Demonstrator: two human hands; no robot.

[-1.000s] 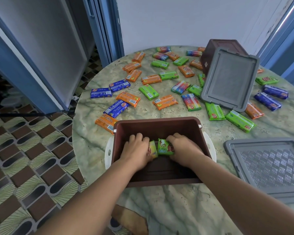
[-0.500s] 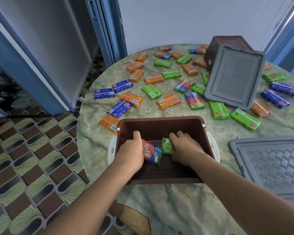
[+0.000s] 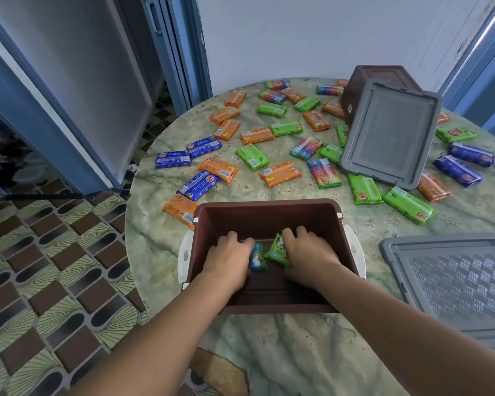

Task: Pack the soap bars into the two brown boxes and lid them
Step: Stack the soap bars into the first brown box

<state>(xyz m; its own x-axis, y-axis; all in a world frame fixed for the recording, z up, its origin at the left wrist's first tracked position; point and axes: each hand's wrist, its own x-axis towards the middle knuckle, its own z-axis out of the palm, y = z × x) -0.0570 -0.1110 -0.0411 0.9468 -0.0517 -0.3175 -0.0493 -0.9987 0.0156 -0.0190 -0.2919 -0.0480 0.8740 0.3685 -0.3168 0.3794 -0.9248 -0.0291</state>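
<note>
Two soap bars [image 3: 269, 252] — between both hands, inside box [image 3: 266, 215].

A round table in a room with blue doors

The round table [image 3: 160, 241] has a green, stone-like top. Behind it is a plain white wall [image 3: 312, 32]. Blue door frames [image 3: 180, 47] stand on the left and right. The floor [image 3: 40, 267] has brown, green and dark tiles. Bright light comes in at the right.
</note>
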